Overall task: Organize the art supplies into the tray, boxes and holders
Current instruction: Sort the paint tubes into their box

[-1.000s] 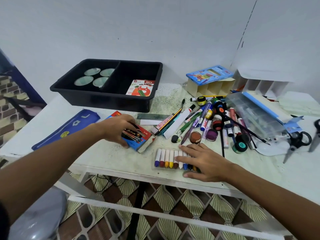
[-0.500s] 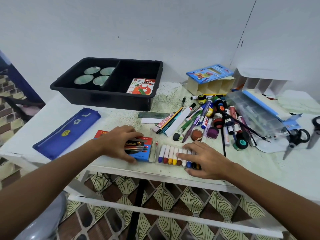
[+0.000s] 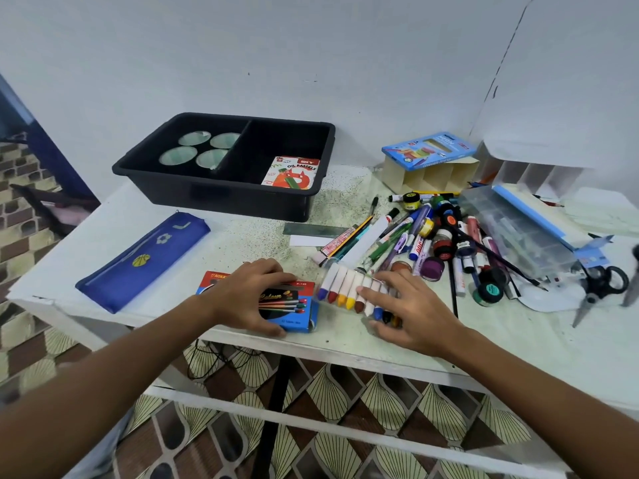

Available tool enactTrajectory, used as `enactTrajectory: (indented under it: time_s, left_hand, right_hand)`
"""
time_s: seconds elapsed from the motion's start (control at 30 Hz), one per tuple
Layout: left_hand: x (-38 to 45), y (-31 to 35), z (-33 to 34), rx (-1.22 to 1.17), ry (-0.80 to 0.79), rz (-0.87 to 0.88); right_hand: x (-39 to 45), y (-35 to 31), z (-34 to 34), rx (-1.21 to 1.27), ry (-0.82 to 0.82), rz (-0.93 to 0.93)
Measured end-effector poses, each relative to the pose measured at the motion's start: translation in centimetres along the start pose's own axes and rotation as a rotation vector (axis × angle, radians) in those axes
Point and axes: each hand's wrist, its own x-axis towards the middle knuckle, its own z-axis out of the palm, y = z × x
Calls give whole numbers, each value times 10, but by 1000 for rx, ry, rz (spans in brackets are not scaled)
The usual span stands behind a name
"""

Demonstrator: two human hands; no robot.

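The left hand [image 3: 247, 297] lies palm down over the blue colour-pencil box [image 3: 294, 311], fingers curved over its far edge and thumb at its near edge, gripping it against the bench [image 3: 518, 344]. The right hand [image 3: 409, 314] rests on the clear crayon tray [image 3: 349, 292], fingers spread and nearly straight across the crayons, thumb at the tray's near edge; it presses rather than grips. The crayon tray lies just beside the pencil box, to its right, and both sit close to the near edge of the bench.

The black divided tray [image 3: 226, 197] stands at the back of the bench. Its left compartment holds four round cups [image 3: 198, 150]; its right compartment holds an oil pastels box [image 3: 292, 172]. A blue zip pouch [image 3: 145, 259] lies flat to the left of the pencil box, well apart from it.

A loose pile of markers, pens and small paint pots [image 3: 432, 236] is spread behind the right hand. A cardboard holder [image 3: 430, 176] with open slots stands behind the pile, with a blue box [image 3: 428, 150] resting on top of it. A clear compartment case [image 3: 515, 229] lies to the right of the pile, and scissors [image 3: 600, 286] lie near the right edge.
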Motion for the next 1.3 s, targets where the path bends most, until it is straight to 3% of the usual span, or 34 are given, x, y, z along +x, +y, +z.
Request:
enactTrajectory:
  time_s: [0.17, 0.83, 1.3]
  left_hand:
    - [0, -2, -1, -10, 13, -3]
    - [-8, -7, 4, -22, 98, 38]
    - [-13, -5, 7, -37, 121, 27]
  right_hand:
    - [7, -4, -3, 3, 61, 56]
    - [-7, -8, 7, -37, -44, -117]
    - [-6, -11, 7, 43, -1, -9]
